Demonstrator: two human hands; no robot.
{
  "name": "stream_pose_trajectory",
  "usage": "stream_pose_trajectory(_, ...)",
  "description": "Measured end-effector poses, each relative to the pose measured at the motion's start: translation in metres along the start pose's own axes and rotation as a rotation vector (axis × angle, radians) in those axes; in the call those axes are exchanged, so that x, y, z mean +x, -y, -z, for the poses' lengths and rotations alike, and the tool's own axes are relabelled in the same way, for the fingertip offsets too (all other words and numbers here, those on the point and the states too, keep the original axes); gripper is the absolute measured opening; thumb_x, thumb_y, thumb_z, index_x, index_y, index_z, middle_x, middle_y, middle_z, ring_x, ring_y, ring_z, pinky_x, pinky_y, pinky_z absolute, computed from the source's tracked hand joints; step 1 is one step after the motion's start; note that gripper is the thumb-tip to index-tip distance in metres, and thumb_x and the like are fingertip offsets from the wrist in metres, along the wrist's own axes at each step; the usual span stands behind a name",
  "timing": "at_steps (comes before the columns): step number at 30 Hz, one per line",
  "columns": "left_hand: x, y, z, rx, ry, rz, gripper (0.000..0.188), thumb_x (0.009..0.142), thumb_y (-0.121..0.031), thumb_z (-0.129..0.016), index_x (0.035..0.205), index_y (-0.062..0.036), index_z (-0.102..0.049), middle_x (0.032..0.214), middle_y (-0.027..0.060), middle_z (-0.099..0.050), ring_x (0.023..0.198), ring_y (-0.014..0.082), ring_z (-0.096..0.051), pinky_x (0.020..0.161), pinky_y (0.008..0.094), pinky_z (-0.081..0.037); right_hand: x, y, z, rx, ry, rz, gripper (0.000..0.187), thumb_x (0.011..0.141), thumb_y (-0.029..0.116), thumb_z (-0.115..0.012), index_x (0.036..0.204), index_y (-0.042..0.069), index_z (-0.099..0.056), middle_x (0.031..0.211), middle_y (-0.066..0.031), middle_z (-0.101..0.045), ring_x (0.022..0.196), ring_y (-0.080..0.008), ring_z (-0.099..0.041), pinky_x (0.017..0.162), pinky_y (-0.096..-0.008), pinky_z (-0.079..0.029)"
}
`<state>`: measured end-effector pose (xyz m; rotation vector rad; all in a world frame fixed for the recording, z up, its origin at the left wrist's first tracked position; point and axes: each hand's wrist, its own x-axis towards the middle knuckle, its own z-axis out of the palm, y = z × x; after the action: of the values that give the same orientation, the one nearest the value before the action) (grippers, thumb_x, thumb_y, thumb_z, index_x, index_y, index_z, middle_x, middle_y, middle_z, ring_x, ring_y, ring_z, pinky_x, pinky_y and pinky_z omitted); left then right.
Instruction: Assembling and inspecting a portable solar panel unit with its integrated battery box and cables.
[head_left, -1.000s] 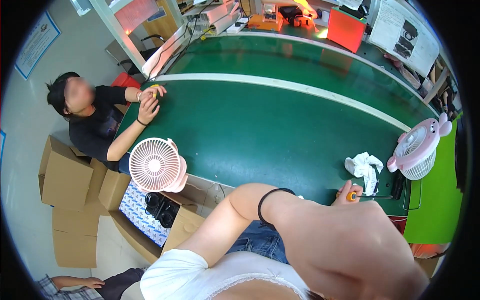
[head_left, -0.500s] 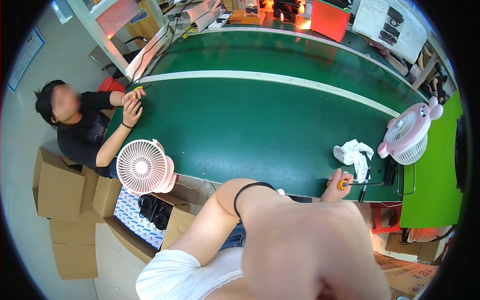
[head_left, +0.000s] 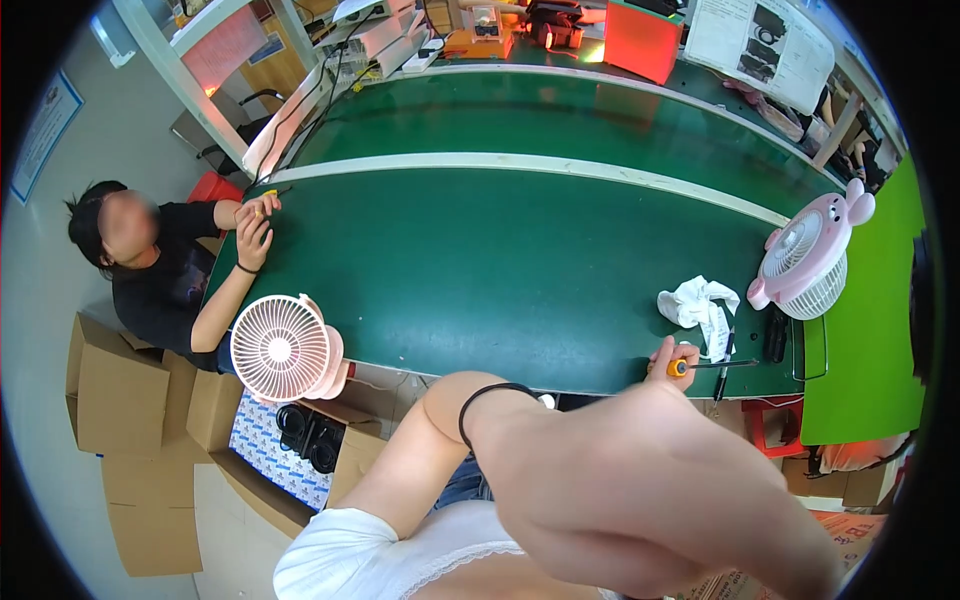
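Note:
My right hand [head_left: 668, 362] is closed round the yellow-orange handle of a screwdriver [head_left: 738, 364] at the table's near edge, its shaft pointing right. Very close to the camera, my left hand [head_left: 650, 480] is raised across the lower middle, a black band round the wrist. Its back faces the view; the fingertips are hidden or blurred. Just beyond the screwdriver lie a crumpled white cloth [head_left: 697, 303] and a thin black pen-like tool [head_left: 723, 375]. A black object [head_left: 777, 335] sits right of them, near a pink fan with rabbit ears [head_left: 805, 255].
A pink round fan [head_left: 283, 350] stands at the green table's [head_left: 480, 260] left near corner. Behind it sits a co-worker [head_left: 160, 260], hands on the table edge. An open carton [head_left: 215, 410] with black parts stands below. A green panel [head_left: 865, 330] borders the right.
My left hand has swung a little toward the lower right. The screwdriver has shifted slightly left in view with my right hand still round it, while the whole view has moved a little.

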<state>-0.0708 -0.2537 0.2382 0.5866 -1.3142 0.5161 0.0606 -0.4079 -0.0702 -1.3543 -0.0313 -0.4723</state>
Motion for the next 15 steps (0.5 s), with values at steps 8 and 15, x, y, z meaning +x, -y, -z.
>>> stream_pose_trajectory(8,-0.010,0.003,-0.003,0.176,-0.058,0.013,0.028,0.091,0.001,-0.049,0.093,-0.0204,-0.067,0.062,-0.0071,-0.041,0.044,0.0058,-0.036,0.041,0.0233,-0.027,0.000,0.003,0.000,0.019,0.001,0.014,0.030,0.095,0.004,-0.065,0.081,0.010,-0.039,0.073,0.0012,-0.045,0.056,-0.0063,-0.049,0.051,-0.0189,-0.036)
stream_pose_trajectory(15,-0.005,-0.020,0.005,0.320,-0.050,0.038,0.031,0.091,0.000,-0.048,0.102,-0.0209,-0.068,0.064,-0.0063,-0.042,0.046,0.0056,-0.036,0.043,0.0226,-0.028,0.000,0.007,-0.009,0.016,0.007,0.013,0.030,0.095,0.004,-0.065,0.082,0.010,-0.039,0.074,0.0011,-0.045,0.057,-0.0063,-0.049,0.051,-0.0190,-0.037)
